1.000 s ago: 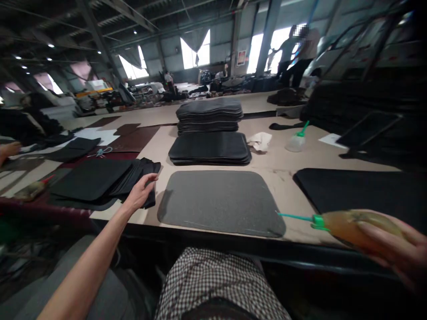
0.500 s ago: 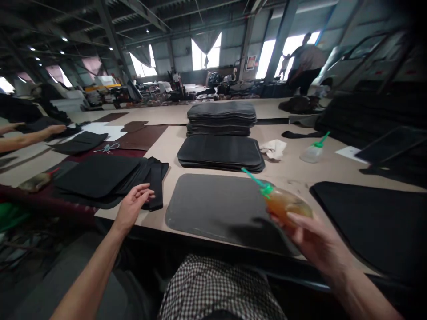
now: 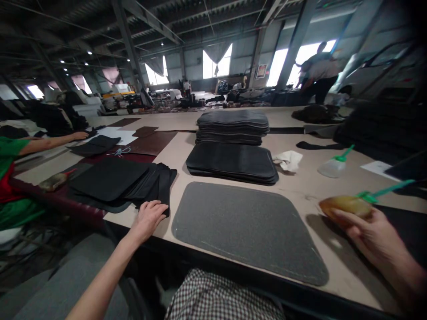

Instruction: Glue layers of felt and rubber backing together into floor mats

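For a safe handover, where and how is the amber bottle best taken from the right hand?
Probably the amber bottle's rounded left end, from the left: it bulges free, while the right hand covers the near right part and the green spout points right.

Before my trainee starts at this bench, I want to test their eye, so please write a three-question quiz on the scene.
1. Which hand grips the bottle of amber liquid?
2. True or false: the grey panel lies nearer the camera than the crumpled white scrap.
3. The left hand is nearest to: A) clear bottle B) loose black pieces C) crumpled white scrap

Key: 1. Right hand. 2. True. 3. B.
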Motion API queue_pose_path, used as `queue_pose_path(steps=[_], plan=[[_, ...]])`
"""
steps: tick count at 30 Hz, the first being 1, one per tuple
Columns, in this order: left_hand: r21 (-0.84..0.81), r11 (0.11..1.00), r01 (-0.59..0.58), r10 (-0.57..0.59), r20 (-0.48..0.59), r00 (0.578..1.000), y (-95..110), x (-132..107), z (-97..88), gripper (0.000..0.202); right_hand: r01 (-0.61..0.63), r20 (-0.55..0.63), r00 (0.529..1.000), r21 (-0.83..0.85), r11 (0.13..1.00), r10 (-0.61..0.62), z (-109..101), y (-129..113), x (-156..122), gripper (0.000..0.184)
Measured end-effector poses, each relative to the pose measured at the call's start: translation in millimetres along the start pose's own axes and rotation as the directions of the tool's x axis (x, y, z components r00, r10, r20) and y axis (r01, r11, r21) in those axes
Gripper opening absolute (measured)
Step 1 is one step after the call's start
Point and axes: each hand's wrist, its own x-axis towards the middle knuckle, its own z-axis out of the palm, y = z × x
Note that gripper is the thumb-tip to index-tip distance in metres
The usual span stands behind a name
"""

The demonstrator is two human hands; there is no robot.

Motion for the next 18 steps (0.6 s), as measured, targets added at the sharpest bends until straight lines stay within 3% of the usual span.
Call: queue_pose_path(steps=[2,7,10,15,18], plan=[[0.038,0.999,0.009,-0.009,0.019,1.0,2,2,0.2,0.023,0.001,-0.058,0.998,-0.235,0.972,-0.015,0,7,13,0.048],[0.044,0.999,-0.005,0.003,0.044,0.999,5,2,-6.9,0.029,0.15,0.09,0.989,-0.611,0.778,-0.12,1,30,37,0.054],[0.001,1.0,-0.022,0.022,0.074,0.997,-2,-8,-4.5,0.034,0.212,0.104,0.976,-0.653,0.727,-0.191,-1,39,38,0.054],[0.011,1.0,-0.023,0.022,0.094,0.995,-25,-20,18.9,0.039,0.255,0.085,0.962,-0.612,0.748,-0.259,-2,41,34,0.056],[0.044,0.999,0.008,-0.013,0.129,0.992,-24,-20,24.2,0.047,0.31,0.08,0.943,-0.559,0.769,-0.322,-4,39,29,0.058]])
